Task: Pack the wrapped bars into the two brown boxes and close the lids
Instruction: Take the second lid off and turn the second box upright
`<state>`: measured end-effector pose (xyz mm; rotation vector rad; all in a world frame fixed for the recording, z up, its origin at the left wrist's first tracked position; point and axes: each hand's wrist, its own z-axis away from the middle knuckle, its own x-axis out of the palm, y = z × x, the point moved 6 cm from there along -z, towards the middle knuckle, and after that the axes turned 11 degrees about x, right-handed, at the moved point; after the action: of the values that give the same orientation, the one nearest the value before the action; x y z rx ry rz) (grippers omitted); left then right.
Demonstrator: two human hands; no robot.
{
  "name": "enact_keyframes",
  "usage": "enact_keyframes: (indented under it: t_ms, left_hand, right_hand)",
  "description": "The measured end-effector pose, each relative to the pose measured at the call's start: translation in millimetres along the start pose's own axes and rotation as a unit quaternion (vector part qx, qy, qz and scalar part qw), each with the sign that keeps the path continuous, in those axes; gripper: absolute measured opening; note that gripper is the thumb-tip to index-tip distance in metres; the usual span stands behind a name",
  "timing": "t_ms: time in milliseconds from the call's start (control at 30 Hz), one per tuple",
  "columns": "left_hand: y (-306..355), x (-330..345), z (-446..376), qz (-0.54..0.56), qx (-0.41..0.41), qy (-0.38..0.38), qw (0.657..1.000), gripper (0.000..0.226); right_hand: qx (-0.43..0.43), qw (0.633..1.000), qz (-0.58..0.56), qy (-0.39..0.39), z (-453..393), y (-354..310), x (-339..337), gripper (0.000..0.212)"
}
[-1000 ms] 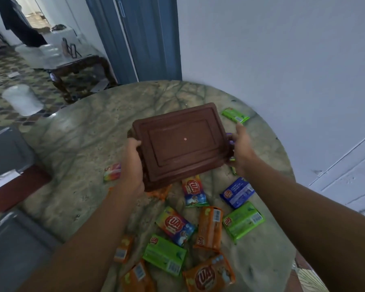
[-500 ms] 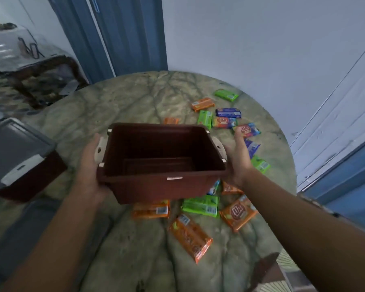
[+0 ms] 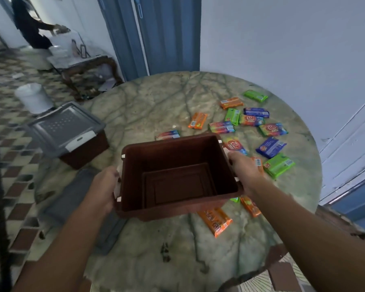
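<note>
Center frame, both hands are holding the open brown box (image 3: 177, 175) above the desk (image 3: 145, 106): left hand (image 3: 103, 187) gripping its left end, right hand (image 3: 243, 172) its right end, fingers curling round the rim. Wrapped bars (image 3: 251, 131) are lying scattered right of and beneath the box, some hiding under it. Second brown box (image 3: 80, 152), grey lid (image 3: 65, 127) on, is sitting at the desk's left edge. Another grey lid (image 3: 86, 207) is lying lower left. Upper middle of the desk is showing bare marble.
</note>
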<state>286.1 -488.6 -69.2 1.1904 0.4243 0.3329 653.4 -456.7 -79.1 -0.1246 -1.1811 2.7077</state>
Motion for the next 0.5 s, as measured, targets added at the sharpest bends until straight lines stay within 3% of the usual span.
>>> enact_keyframes:
  t_ms: [133, 267, 333, 400, 500]
  left_hand:
    - [7, -11, 18, -0.138, 0.091, 0.004, 0.986, 0.025]
    - [0, -25, 26, -0.156, 0.133, -0.058, 0.977, 0.045]
    - [-14, -38, 28, -0.200, 0.131, -0.066, 0.969, 0.038]
    - [-31, -52, 21, -0.222, 0.116, -0.068, 0.966, 0.023]
    - [-38, -67, 16, -0.248, 0.118, -0.072, 0.959, 0.016]
  right_hand:
    - [-0.029, 0.999, 0.046, 0.000, 9, 11, 4, 0.024]
    - [-0.028, 0.997, 0.063, -0.045, 20, 34, 14, 0.036]
    - [-0.034, 0.991, 0.093, -0.091, 22, 47, 24, 0.052]
    - [-0.062, 0.985, 0.137, -0.080, 28, 53, 31, 0.060]
    - [-0.077, 0.986, 0.146, -0.032, 39, 64, 37, 0.044]
